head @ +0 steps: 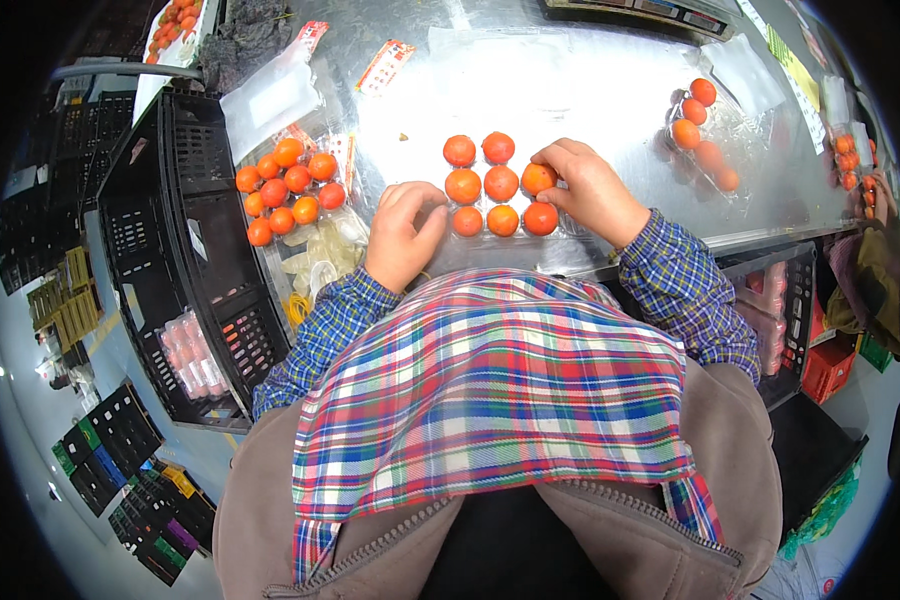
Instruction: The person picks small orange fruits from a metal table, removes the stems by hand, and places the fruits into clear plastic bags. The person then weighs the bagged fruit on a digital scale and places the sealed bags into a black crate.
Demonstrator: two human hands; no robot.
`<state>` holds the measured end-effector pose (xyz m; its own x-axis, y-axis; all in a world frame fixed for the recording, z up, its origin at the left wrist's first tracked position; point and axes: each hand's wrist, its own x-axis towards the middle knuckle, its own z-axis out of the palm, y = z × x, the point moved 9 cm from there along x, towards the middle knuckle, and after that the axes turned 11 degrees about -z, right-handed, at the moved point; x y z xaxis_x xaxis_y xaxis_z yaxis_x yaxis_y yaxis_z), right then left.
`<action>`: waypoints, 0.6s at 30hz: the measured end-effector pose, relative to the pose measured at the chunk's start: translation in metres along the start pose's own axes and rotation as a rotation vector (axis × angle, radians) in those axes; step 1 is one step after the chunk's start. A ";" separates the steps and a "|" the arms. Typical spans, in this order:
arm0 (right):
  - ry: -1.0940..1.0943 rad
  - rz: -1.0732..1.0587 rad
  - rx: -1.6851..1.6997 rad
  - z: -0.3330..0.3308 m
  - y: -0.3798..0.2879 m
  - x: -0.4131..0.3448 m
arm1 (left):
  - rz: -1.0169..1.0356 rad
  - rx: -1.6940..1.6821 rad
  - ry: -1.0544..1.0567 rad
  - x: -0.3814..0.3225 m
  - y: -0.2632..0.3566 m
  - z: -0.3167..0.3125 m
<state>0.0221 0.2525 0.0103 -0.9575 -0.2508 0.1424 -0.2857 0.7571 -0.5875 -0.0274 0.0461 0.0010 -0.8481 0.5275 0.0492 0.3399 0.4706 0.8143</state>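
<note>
A clear plastic tray (570, 225) lies on the metal table before me, with several round orange-red fruits, which look like tomatoes, in rows. My right hand (592, 187) has thumb and fingertips around one fruit (538, 180) in the right column, middle row. Just below it sits another fruit (541, 219); the tray's far right corner holds no fruit. My left hand (407, 232) is at the tray's left edge, its thumb and fingers apart and nothing seen between them. Whether its fingertips touch the tray cannot be made out.
More fruits (298, 180) are grouped at the left, beside a black crate (210, 225). Fruits in clear packaging (686, 135) lie at the right. A printed label card (386, 66) and a white plastic sheet (270, 97) are farther back. A scale (645, 15) stands at the far edge.
</note>
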 end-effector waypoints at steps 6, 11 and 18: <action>0.119 0.033 0.144 -0.006 0.010 -0.018 | -0.194 -0.033 -0.068 -0.005 -0.021 0.007; 0.326 0.390 0.069 -0.034 0.048 -0.074 | -0.388 -0.194 -0.163 -0.018 -0.048 0.019; 0.137 0.767 0.914 0.046 0.061 -0.093 | -0.735 -0.546 -0.369 -0.033 -0.084 0.048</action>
<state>0.0960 0.2942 -0.0751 -0.8780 0.1860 -0.4410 0.4415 -0.0409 -0.8963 -0.0086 0.0228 -0.0970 -0.5617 0.4659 -0.6837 -0.5337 0.4274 0.7297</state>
